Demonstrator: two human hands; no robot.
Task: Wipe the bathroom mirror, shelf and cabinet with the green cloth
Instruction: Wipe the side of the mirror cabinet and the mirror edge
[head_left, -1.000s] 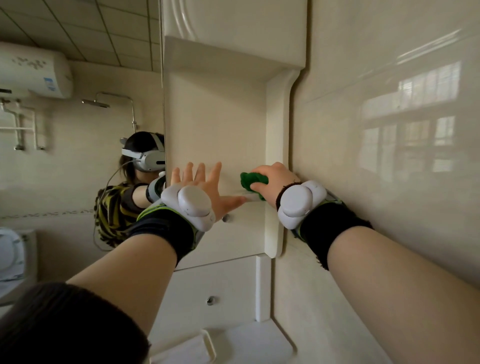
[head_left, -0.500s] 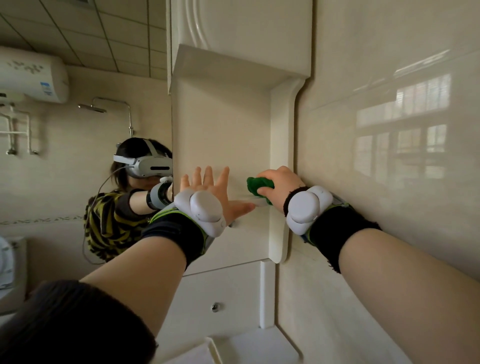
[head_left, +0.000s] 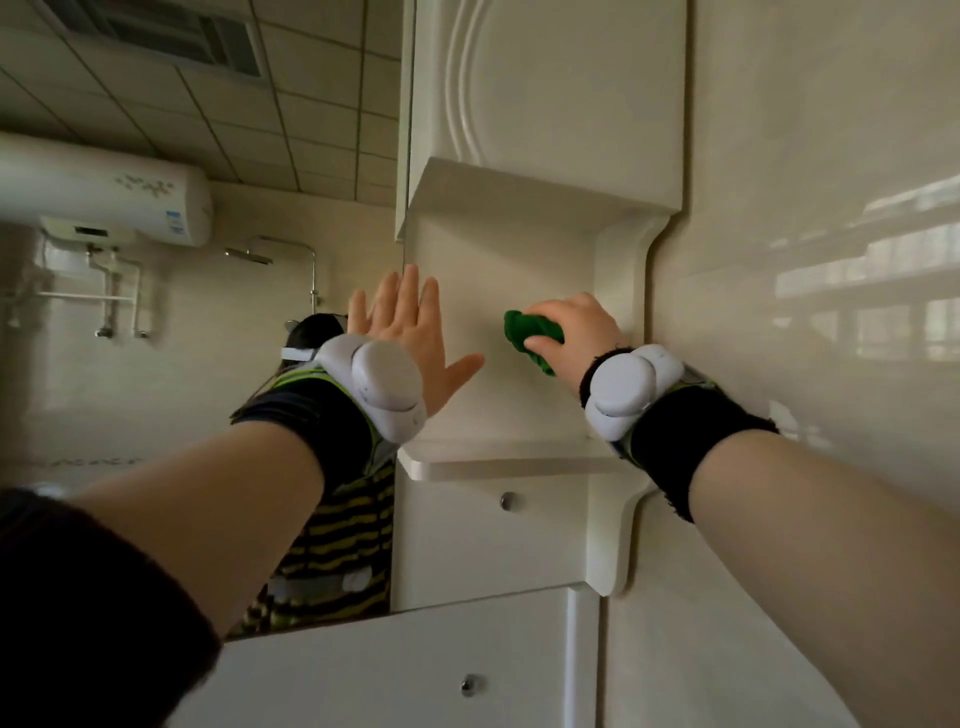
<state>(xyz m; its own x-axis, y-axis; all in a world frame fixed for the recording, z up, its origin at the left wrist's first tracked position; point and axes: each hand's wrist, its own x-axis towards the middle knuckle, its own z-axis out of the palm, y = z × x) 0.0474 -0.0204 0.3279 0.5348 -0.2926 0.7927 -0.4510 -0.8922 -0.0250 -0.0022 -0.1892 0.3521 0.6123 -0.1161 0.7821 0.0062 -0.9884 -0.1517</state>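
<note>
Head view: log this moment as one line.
right hand: grips green cloth on cabinet back panel above shelf | left hand: fingers spread, by mirror edge | phase: wiping cabinet

The right hand (head_left: 576, 338) grips the green cloth (head_left: 530, 338) against the cabinet (head_left: 498, 291) recess above the shelf (head_left: 493, 465). The left hand (head_left: 410, 338) is spread flat beside the mirror (head_left: 156, 338).

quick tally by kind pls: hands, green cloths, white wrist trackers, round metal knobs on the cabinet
hands: 2, left hand and right hand
green cloth: 1
white wrist trackers: 2
round knobs: 2
total: 7
</note>
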